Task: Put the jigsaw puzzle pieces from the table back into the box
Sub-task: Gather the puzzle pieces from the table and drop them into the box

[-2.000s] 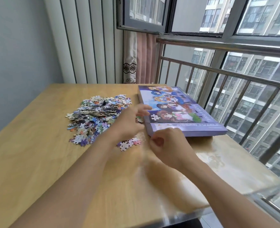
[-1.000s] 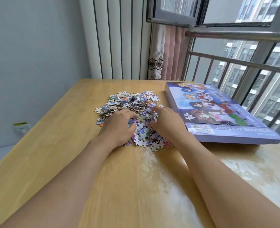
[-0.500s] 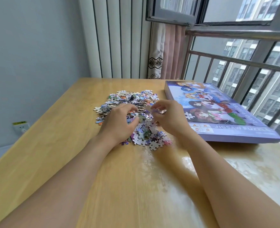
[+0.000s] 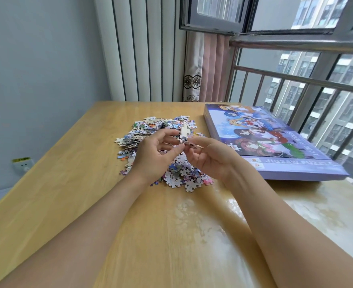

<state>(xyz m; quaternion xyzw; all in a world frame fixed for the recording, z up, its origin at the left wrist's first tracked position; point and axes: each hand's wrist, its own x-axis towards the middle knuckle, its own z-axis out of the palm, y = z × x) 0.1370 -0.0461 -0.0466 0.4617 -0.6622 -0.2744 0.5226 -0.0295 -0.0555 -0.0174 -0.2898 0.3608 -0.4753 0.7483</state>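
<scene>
above pile (image 4: pixel 163 150), pieces (image 4: pixel 185 136) between fingers (image 4: pixel 174 151)

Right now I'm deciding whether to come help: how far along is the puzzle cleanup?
Nothing looks done: the box lies closed on the table, with no pieces visible inside. In hand: the left hand and right hand hold a few joined pieces above the pile. Left: opening the box and moving nearly the whole pile.

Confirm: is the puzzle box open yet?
No, the purple puzzle box lies closed with its lid on, right of the pile of pieces.
</scene>
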